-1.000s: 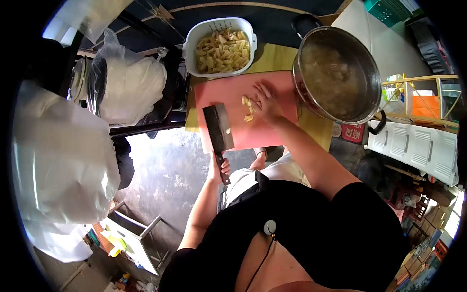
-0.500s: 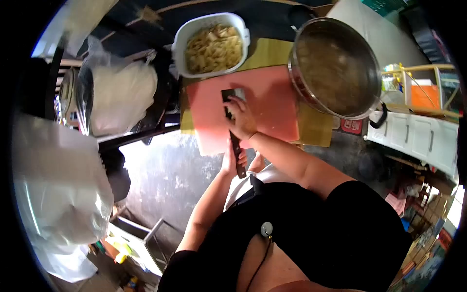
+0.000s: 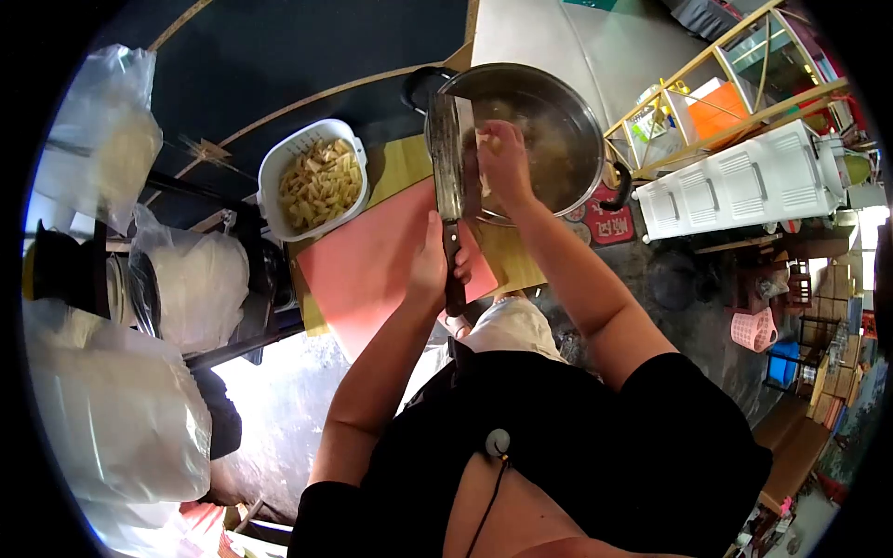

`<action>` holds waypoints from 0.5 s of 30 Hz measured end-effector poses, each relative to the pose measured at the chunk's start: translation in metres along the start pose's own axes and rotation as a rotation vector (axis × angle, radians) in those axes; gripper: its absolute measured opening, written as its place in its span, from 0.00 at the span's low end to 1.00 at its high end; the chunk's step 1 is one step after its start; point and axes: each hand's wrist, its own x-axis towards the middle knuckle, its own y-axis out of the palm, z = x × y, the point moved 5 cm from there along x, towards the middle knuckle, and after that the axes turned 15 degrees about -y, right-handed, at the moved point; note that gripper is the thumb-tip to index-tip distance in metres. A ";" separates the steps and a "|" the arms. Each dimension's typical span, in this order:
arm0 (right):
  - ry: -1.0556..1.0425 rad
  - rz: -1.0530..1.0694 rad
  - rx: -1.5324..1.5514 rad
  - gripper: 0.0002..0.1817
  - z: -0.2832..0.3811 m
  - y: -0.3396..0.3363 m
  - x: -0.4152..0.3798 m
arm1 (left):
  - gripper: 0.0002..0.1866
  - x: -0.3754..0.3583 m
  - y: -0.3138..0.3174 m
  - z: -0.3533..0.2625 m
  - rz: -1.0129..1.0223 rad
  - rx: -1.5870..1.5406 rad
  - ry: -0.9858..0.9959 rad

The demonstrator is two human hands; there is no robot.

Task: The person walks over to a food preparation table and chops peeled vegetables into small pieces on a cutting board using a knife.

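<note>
My left hand [image 3: 433, 267] is closed round the dark handle of a cleaver [image 3: 448, 158]. The blade points away from me, over the near left rim of a large metal pot [image 3: 591, 116]. My right hand [image 3: 505, 166] is above that pot, close to the right side of the blade. Its fingers are curled on a pale piece of food [image 3: 485, 177], whose kind I cannot make out. Cloudy liquid with pale bits shows in the pot. Below the cleaver lies a pink cutting board [image 3: 372, 256] on a yellowish wooden surface [image 3: 400, 164].
A white plastic basin [image 3: 267, 191] of pale cut pieces [image 3: 321, 184] stands behind the board. Plastic-wrapped bundles [image 3: 197, 288] hang or rest at the left. White drawers [image 3: 735, 181] and a wooden-framed rack [image 3: 716, 102] stand at the right.
My right hand has moved from the blade over the board to above the pot. The cleaver, still in my left hand, has swung up to the pot's rim. The view has turned right.
</note>
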 end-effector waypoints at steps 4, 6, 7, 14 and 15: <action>0.093 0.308 -0.188 0.13 -0.065 -0.020 0.005 | 0.30 0.002 0.005 0.001 0.060 -0.083 -0.046; 0.032 0.404 -0.328 0.18 -0.101 -0.028 0.018 | 0.29 -0.007 -0.007 0.006 0.020 -0.151 -0.091; 0.016 0.436 -0.381 0.20 -0.121 -0.029 0.024 | 0.29 -0.017 -0.012 0.005 0.003 -0.176 -0.090; 0.442 0.977 -0.690 0.30 -0.193 -0.013 0.038 | 0.27 -0.070 -0.077 0.026 -0.142 -0.220 -0.021; 0.466 1.005 -0.723 0.30 -0.205 -0.007 0.039 | 0.28 -0.074 -0.092 0.037 -0.148 -0.251 -0.043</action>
